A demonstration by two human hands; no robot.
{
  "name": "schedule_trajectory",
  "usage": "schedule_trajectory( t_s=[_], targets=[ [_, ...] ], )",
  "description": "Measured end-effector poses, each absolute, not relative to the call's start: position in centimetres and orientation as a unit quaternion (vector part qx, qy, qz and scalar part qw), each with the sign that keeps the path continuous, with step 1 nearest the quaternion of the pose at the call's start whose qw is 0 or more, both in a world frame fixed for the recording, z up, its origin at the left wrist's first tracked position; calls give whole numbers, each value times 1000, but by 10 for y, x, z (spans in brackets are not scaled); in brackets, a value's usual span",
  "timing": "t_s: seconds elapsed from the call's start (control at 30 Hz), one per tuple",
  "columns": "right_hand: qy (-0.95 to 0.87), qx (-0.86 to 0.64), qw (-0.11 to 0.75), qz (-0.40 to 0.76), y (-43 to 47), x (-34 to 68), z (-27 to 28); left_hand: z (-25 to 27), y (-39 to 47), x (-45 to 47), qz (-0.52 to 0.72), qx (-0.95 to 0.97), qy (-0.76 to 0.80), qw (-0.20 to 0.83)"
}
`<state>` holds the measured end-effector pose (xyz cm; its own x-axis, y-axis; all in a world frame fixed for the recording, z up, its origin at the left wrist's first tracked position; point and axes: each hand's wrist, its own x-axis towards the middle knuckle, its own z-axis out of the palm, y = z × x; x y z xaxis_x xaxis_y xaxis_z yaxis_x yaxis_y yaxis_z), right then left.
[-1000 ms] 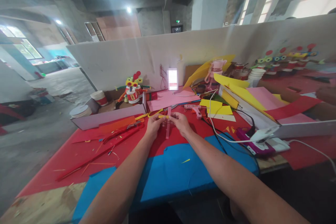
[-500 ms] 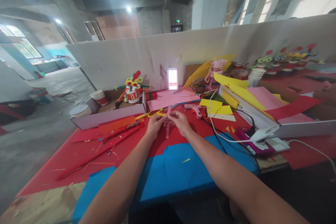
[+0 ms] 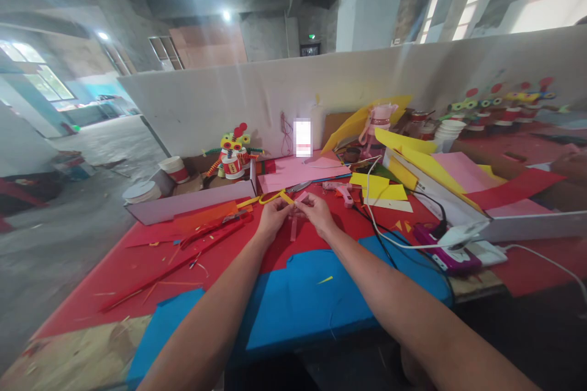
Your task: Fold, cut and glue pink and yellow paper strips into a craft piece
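Observation:
Both of my hands meet over the red tabletop, fingertips close together. A narrow pink paper strip (image 3: 293, 230) crosses between them, its lower end hanging below my fingers. My right hand (image 3: 317, 215) is closed, pinching the strip's upper part, which leans to the right. My left hand (image 3: 274, 218) is closed in a pinch on a yellow paper strip (image 3: 287, 198), right where it meets the pink one. How the two strips join is hidden by my fingertips. Just behind my left hand lies a yellow loop (image 3: 266, 198), beside a grey blade (image 3: 300, 186).
A pink glue gun (image 3: 340, 190) lies right of my hands, near yellow sheets (image 3: 380, 188) and cables. A purple power strip (image 3: 447, 250) sits farther right. A robot figure of cups (image 3: 232, 159) stands in a box at left. Blue sheets (image 3: 316, 293) cover the front edge.
The upper end of the pink strip has tipped over to the right with my right fingers. The yellow strip's end now shows more clearly between my hands.

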<state>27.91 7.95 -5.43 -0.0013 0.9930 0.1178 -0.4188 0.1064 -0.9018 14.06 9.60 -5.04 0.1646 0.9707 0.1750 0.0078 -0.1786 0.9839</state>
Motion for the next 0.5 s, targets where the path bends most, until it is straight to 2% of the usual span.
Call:
schedule_trajectory(
  t_s=[0.3, 0.5],
  targets=[
    [-455, -394, 612, 513, 79, 282, -54, -54, 98, 141, 495, 577, 431, 486],
    [-419, -372, 627, 541, 79, 281, -52, -53, 98, 142, 505, 578, 407, 494]
  ],
)
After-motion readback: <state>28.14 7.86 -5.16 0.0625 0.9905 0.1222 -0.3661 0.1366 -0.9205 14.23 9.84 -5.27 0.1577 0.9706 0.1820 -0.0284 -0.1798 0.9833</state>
